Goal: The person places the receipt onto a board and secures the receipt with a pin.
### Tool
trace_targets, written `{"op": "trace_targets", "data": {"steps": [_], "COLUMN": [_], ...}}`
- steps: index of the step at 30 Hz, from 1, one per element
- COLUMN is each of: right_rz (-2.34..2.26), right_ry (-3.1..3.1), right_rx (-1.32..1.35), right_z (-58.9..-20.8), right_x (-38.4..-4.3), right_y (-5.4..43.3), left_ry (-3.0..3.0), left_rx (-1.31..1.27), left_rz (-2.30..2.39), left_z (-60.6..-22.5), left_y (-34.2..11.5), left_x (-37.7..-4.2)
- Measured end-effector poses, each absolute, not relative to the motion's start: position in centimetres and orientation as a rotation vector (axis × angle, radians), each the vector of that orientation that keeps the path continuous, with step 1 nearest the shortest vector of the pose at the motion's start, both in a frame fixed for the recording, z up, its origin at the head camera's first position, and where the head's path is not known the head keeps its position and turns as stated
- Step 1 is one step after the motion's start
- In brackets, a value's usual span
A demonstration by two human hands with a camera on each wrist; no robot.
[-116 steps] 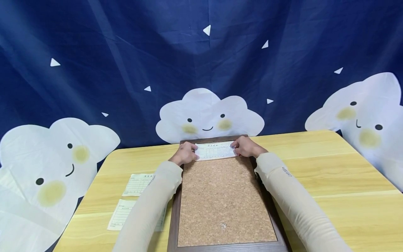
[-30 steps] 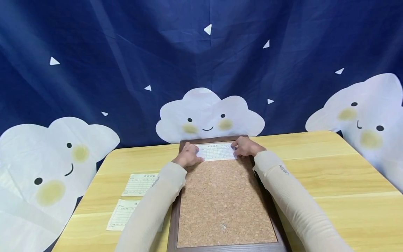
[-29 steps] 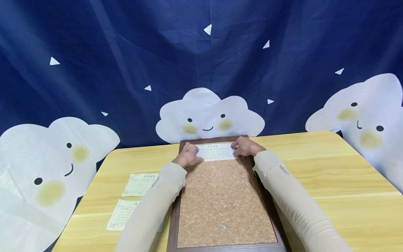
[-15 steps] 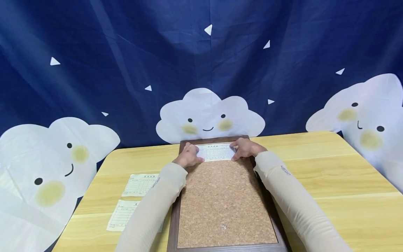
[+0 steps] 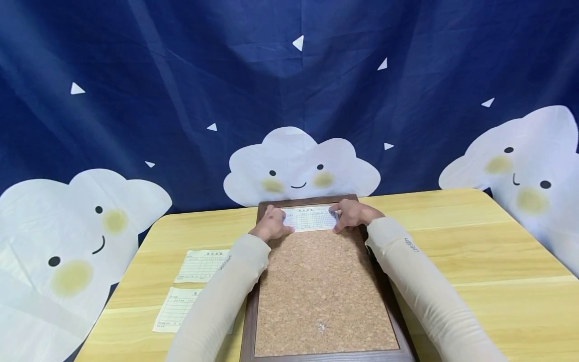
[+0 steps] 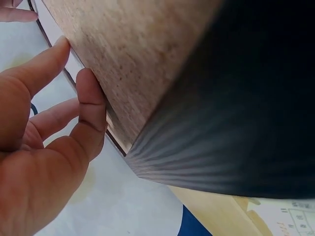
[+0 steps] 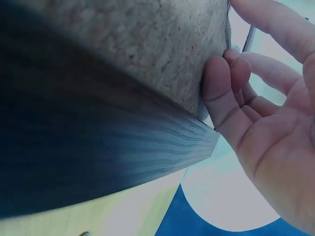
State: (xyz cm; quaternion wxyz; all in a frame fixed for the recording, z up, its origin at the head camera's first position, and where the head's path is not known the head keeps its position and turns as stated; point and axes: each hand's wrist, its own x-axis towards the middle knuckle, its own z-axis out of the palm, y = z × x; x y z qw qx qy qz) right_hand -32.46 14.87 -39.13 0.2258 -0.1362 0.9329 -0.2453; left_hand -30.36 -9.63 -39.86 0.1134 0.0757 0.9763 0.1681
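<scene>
A printed paper form [image 5: 310, 219] with a ruled table lies across the top end of a cork board [image 5: 323, 291] in a dark wooden frame. My left hand [image 5: 272, 224] touches the form's left end, thumb at the lower corner and forefinger higher up. At the right end, my right hand [image 5: 353, 213] does the same with thumb and forefinger spread apart. In the left wrist view, the fingertips [image 6: 90, 86] rest at the far end of the cork. The right wrist view has the thumb [image 7: 216, 78] against the cork's far end, with the forefinger stretched past it.
Two more printed forms lie on the table left of the board, an upper one [image 5: 199, 265] and a lower one [image 5: 174, 309] partly behind the left sleeve [image 5: 217, 296]. The wooden table [image 5: 479, 246] extends right. Behind hangs a blue curtain [image 5: 253, 75] with clouds.
Earlier, both hands pinched the form's ends. The left hand has spread its thumb to the lower corner, then the right thumb has moved down likewise. The form lies flatter on the board.
</scene>
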Motion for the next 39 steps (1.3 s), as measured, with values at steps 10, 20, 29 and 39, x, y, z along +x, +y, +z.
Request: {"op": "trace_targets", "data": {"steps": [10, 20, 29, 39], "right_rz": [-0.689, -0.723, -0.626, -0.568], "right_ry": [2.592, 2.589, 2.643, 2.669], "right_rx": [-0.415, -0.404, -0.47, -0.491], "right_z": [-39.19, -39.5, -39.34, -39.33], "right_x": [-32.46, -32.4, -32.22, -32.11], "right_y": [14.82, 14.7, 14.54, 14.47], "left_ry": [2.887, 2.88, 2.851, 2.882], "left_rx": [0.262, 0.262, 0.25, 0.291], "left_rz": [0.431, 0.483, 0.511, 0.491], "left_z": [-39.83, -39.9, -39.81, -39.91], "left_y": [-9.55, -9.65, -9.77, -9.41], "left_x": [-30.26, -30.26, -30.16, -29.9]}}
